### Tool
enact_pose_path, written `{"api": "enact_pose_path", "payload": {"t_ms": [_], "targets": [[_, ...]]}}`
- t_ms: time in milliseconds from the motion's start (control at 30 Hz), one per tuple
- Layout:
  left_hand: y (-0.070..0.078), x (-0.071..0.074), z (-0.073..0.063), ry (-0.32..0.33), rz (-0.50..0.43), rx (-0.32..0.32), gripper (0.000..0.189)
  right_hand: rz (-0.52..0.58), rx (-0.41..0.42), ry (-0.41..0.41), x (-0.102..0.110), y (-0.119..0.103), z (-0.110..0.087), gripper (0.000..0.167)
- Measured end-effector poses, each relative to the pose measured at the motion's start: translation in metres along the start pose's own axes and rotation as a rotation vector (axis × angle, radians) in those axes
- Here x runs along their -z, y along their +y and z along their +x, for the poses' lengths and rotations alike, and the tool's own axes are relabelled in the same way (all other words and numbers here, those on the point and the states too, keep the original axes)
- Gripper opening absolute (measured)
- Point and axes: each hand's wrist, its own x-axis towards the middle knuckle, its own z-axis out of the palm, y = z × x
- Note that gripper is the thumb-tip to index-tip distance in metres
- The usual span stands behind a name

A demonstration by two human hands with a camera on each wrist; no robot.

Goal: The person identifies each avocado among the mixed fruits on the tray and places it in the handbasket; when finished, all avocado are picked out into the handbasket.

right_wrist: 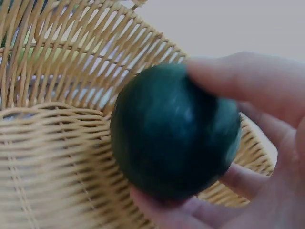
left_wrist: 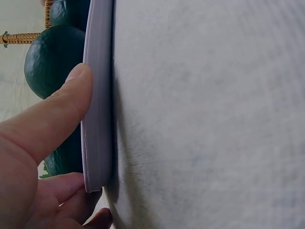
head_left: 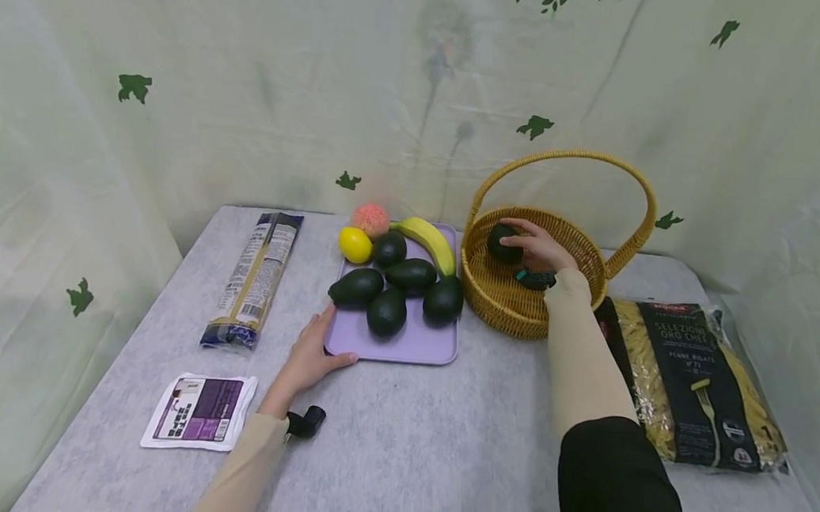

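1. Avocado, dark green, glossy and rounded [head_left: 501, 244]: being held inside a honey-brown woven wicker basket with a tall arched handle [head_left: 506, 317], towards the wall nearest the tray. Impossible to tell whether touching the weave beneath.

2. Right hand [head_left: 541, 248]: gripping that fruit firmly, thumb and curled fingers clamping from opposite sides. Probably cupping it this way because of the smooth, rounded skin, offering no edge to pinch. Reaching in over the near rim, apparently avoiding the arched handle.

3. Left hand [head_left: 313, 356]: resting against the near left corner of a pale lilac, shallow, rectangular tray [head_left: 392, 351]. Spreading thumb and fingers apart, thumb along the front wall, fingers along the left one; seemingly bracing rather than clamping, perhaps guarding against sliding.

4. Five other dark-green avocados [head_left: 387, 318]: lying clustered on the tray, the low rim presumably helping against rolling.

5. Curved yellow banana [head_left: 431, 240]: lying towards the tray's far right corner.

6. Oval yellow lemon [head_left: 354, 244] and round, speckled pink fruit [head_left: 370, 219]: sitting together by the far left corner, partly hiding the rim.

7. Black-and-clear plastic bag of penne [head_left: 708, 388]: lying flat right of the basket, likely out of the arm's way.
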Motion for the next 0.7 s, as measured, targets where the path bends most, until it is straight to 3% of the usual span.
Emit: {"api": "enact_pose_path", "payload": {"t_ms": [200, 567, 700], "targets": [[-0.001, 0.001, 0.002, -0.014, 0.005, 0.012, 0.096, -0.14, -0.033, 0.007, -0.011, 0.001, 0.01, 0.059], [-0.001, 0.0, 0.002, -0.008, 0.016, -0.004, 0.096, -0.28, -0.024, 0.006, -0.023, -0.008, 0.011, 0.06], [0.0, 0.001, 0.002, -0.011, 0.014, 0.0, 0.095, -0.239, -0.014, 0.01, -0.021, -0.009, 0.006, 0.058]]}}
